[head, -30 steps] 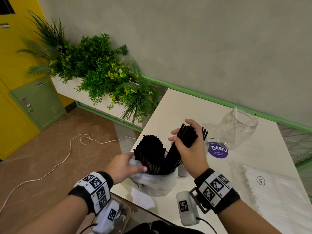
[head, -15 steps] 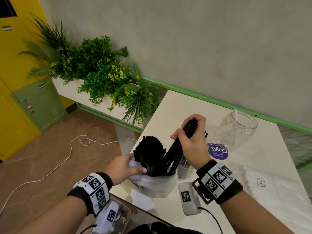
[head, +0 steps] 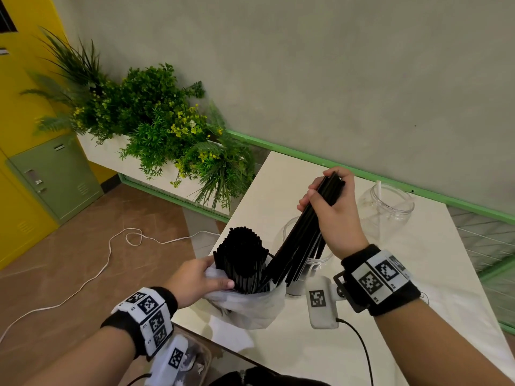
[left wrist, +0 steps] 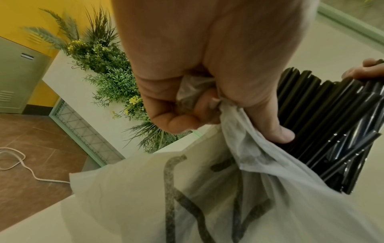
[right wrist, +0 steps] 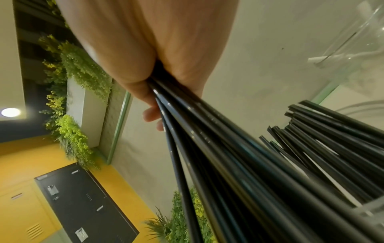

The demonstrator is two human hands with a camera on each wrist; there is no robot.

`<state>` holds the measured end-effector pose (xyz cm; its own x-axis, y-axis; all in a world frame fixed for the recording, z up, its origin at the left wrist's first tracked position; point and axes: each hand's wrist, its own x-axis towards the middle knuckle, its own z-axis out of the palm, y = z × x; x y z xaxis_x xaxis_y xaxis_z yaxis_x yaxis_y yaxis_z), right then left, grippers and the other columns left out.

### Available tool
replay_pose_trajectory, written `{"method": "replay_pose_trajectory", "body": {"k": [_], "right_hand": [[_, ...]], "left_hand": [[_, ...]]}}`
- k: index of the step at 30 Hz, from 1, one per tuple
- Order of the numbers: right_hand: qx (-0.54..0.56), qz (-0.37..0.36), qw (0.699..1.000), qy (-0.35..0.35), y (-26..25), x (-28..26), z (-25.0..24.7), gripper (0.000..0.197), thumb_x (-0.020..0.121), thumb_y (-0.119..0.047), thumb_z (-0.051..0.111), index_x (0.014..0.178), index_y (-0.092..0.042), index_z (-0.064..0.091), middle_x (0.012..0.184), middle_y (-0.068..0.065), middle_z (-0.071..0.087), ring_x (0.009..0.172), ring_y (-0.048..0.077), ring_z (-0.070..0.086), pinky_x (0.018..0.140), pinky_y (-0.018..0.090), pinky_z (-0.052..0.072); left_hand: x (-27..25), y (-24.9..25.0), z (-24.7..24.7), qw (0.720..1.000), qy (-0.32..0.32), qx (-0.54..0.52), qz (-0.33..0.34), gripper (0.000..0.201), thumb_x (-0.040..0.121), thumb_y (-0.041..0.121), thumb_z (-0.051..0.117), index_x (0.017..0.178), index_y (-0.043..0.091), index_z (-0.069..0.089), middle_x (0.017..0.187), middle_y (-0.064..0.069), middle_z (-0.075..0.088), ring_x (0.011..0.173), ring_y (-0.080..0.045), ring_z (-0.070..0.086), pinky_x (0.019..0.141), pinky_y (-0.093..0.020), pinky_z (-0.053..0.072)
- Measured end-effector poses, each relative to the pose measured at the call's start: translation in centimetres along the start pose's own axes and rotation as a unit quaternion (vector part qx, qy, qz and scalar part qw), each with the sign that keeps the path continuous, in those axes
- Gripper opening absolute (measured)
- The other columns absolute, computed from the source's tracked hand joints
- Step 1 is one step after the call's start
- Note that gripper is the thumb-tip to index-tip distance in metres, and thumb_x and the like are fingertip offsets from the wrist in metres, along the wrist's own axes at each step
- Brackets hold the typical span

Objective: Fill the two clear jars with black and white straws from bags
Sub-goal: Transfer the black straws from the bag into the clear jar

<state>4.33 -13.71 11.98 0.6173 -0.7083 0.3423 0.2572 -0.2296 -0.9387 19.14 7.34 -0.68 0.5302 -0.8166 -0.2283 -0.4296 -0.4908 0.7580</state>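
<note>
- Right hand has a fistful of black straws, fingers wrapped tight round the upper ends, the bundle slanting down and to the left.
- The lower ends of that bunch fan out where the bag meets the near jar; whether the tips are clear of the bag mouth, I can't tell from here.
- Left hand pinches the bag's rim, plastic scrunched between thumb and curled fingers, the thumb tip against the straws left inside.
- Those remaining straws stand upright in the bag as one packed clump, at the near-left edge of the worktop.
- Handling call: straws look light and stiff but glossy, so a loose fist would probably let a few slide out. A firm grip near one end, as here, looks right, though the free ends will splay.
- The bag is thin, soft film and would likely lift with the straws if nobody held it down.
- The far jar sits by the wall with one white straw poking above its rim.
- The near jar stands just behind the bag, partly hidden by the held bunch; the right wrist view shows some black straws already leaning in it.
- Both jars look like clear rigid plastic or glass, so feed the bunch in gently to avoid tipping.
- The white-straw bag isn't in shot.
</note>
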Motion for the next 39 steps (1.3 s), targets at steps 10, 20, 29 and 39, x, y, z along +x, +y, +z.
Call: {"method": "replay_pose_trajectory", "body": {"k": [10,20,29,39], "right_hand": [[-0.008,-0.044,0.994,0.099,-1.5,2.2,-2.9,0.038,0.092,0.013,0.044,0.104,-0.023,0.039,0.088,0.003,0.051,0.066,0.017,0.058,0.075,0.041,0.057],[-0.106,-0.128,0.974,0.156,2.2,1.4,-2.8,0.044,0.090,0.013,0.041,0.102,-0.030,0.037,0.091,-0.005,0.047,0.080,0.017,0.061,0.086,0.032,0.051],[-0.139,-0.054,0.983,0.107,7.6,-1.4,0.1,0.037,0.091,0.009,0.052,0.097,-0.025,0.041,0.089,-0.003,0.051,0.081,-0.005,0.055,0.080,0.010,0.043],[-0.156,0.100,0.980,0.070,11.0,0.3,-0.7,0.015,0.090,-0.005,0.060,0.090,-0.017,0.051,0.089,0.003,0.062,0.082,0.005,0.058,0.073,0.007,0.039]], "left_hand": [[-0.1,-0.3,0.0,1.000,-0.005,0.004,0.000,0.091,0.031,0.102,0.042,0.099,0.042,0.054,0.096,0.012,0.068,0.089,-0.002,0.061,0.073,-0.018,0.048],[-0.1,0.5,0.3,1.000,-0.008,0.002,0.001,0.070,0.039,0.094,0.056,0.095,0.051,0.051,0.100,0.015,0.068,0.097,-0.004,0.062,0.081,-0.021,0.048],[-0.6,0.4,0.7,1.000,-0.003,0.026,-0.018,0.053,0.072,0.055,0.074,0.113,0.025,0.062,0.103,0.008,0.068,0.094,-0.008,0.062,0.077,-0.020,0.047],[-0.6,0.0,0.3,1.000,-0.007,0.001,-0.007,0.093,0.047,0.090,0.056,0.118,0.031,0.060,0.106,0.014,0.068,0.097,-0.001,0.060,0.077,-0.014,0.045]]}}
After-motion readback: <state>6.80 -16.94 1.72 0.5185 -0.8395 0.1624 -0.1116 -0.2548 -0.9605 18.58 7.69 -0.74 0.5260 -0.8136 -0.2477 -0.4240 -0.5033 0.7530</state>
